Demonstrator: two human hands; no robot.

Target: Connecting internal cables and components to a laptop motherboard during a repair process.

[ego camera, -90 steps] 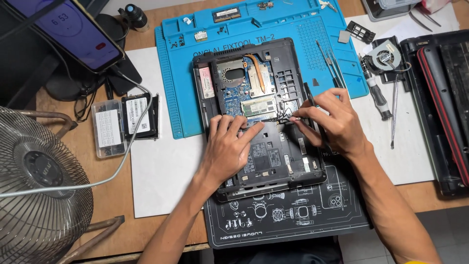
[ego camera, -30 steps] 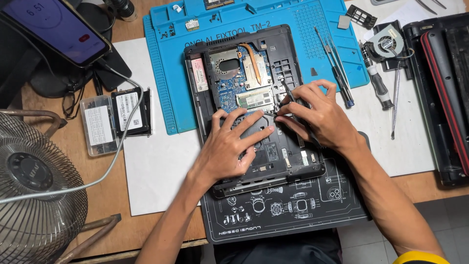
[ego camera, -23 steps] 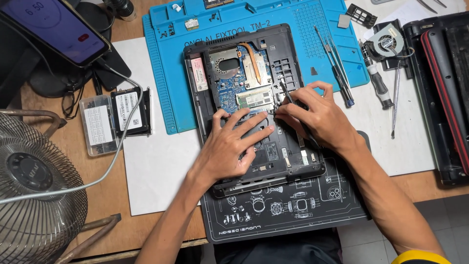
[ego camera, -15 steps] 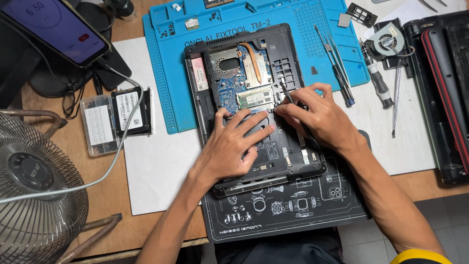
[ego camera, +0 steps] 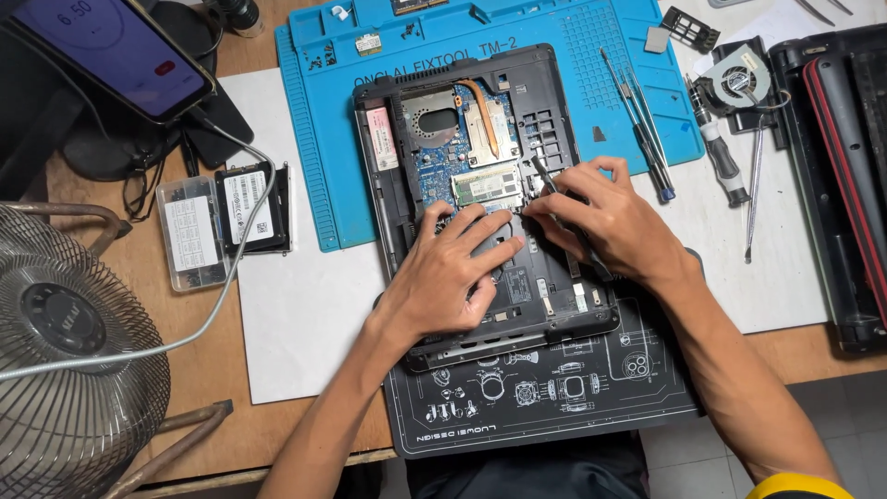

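While your left hand [ego camera: 453,277] lies flat with fingers spread and released on the dark plastic shell of the opened laptop [ego camera: 480,194], likely to keep it from sliding, your right hand [ego camera: 605,222] has its fingers clenched around a thin black tool [ego camera: 545,180], its tip angled toward the far side beside the green memory board [ego camera: 485,185]. That laptop sits mid-worktop, partly on the ridged blue rubber mat [ego camera: 323,139] and partly on a black printed mat [ego camera: 545,397] nearer you. Slim metal screwdrivers [ego camera: 637,125] lie to the right within reach; a round wire fan guard [ego camera: 65,360] stands at near left
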